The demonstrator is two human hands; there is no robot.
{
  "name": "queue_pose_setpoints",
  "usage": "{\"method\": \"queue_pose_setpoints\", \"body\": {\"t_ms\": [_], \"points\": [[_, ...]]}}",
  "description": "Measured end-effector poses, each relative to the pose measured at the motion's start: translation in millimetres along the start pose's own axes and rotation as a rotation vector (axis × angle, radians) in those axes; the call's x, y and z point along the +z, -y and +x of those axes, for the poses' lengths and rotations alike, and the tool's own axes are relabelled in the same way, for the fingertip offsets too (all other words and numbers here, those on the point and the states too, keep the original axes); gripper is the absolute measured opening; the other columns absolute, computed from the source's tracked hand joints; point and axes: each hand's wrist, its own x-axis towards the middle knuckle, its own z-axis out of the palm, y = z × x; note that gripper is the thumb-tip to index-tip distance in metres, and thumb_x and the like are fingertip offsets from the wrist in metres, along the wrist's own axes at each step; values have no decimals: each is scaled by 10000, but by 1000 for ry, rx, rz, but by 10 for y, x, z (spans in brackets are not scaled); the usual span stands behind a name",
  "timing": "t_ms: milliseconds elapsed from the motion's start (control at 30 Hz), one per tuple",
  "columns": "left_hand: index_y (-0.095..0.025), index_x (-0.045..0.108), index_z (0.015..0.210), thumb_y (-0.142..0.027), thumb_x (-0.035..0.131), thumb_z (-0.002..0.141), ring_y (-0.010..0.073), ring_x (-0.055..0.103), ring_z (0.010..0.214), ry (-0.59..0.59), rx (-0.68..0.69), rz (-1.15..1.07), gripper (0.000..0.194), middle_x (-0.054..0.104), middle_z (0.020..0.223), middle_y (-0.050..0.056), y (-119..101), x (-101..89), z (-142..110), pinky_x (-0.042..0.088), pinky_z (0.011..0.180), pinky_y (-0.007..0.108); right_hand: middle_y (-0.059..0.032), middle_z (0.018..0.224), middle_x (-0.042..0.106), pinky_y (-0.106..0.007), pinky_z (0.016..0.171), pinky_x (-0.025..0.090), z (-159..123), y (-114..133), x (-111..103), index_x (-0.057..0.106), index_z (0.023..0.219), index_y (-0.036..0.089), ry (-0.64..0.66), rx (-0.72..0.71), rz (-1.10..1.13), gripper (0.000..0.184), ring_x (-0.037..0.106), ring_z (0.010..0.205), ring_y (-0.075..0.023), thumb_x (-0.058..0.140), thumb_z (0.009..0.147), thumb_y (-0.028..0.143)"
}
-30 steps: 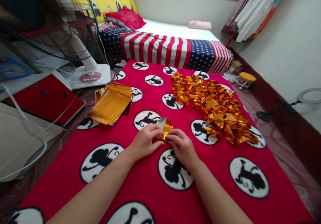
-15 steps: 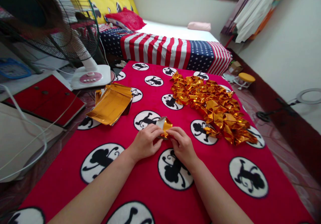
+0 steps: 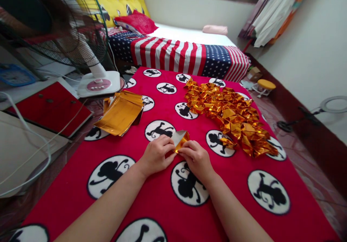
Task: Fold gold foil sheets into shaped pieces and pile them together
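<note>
Cloth (image 3: 230, 191) with black monkey prints is covering the table, and near its middle the left hand (image 3: 157, 153) and the right hand (image 3: 195, 158) are pinching one small piece of gold paper (image 3: 179, 138). Each grip is nearly closed, thumb and fingertips pressing the paper's near edge, while its far part is showing a pale side and a shiny one. If one hand is pulling harder than the other, the thin paper could be creasing crookedly or tearing, and the soft cloth beneath may be giving the fold too little backing. Farther off, flat gold sheets (image 3: 120, 113) are lying stacked on the left, and a heap of folded pieces (image 3: 227, 115) is spreading on the right, where a careless arm could be crushing them. Beyond the sheets a fan (image 3: 98, 83) is standing; its draught, if reaching them, could be scattering loose ones. Behind everything, a bed (image 3: 176, 54) is filling the back.
</note>
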Motion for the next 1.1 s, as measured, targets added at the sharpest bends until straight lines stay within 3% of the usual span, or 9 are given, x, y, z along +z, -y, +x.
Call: {"method": "queue_pose_setpoints", "body": {"t_ms": [367,567,733,1100], "points": [[-200,692,755,-222,637,861,180,586,863,-61,-143,-125,122,671,881,40,70,98,-1,492,787,337,-11,834,641,-262,657,452,70,42,26,694,854,218,-15,279,151,27,587,721,-149,680,846,196],[-198,677,720,-172,655,822,178,586,840,-69,-196,-172,107,664,860,28,59,120,17,477,796,345,-16,823,613,-263,633,444,72,56,-15,679,817,215,-27,310,241,72,559,695,-146,636,851,170],[-190,657,700,-183,664,811,176,574,848,-54,-215,-167,111,652,859,24,33,110,27,467,810,348,-15,815,578,-271,665,442,87,63,26,638,714,201,-82,359,189,133,550,722,-149,655,845,190],[-183,633,673,-156,654,798,191,559,862,-62,-247,-128,130,639,877,37,1,142,45,461,812,368,-34,880,583,-277,676,462,76,48,40,641,737,200,-110,351,203,115,573,773,-161,629,849,178]]}}
